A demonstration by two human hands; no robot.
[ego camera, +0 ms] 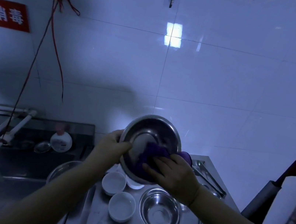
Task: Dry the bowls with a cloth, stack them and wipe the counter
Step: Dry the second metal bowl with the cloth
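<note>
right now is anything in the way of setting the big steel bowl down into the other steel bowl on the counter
Nothing visible blocks it. The big steel bowl is held up in both hands, and the steel bowl on the counter sits open and empty below; the white bowls stand beside it, to its left.

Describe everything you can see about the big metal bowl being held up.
The big metal bowl looks like shiny steel, round, with a rolled rim and a flat base. It is lifted off the counter and tilted so its inside faces the camera. The left hand grips its left rim; the right hand presses a purple cloth into its lower inside.
</note>
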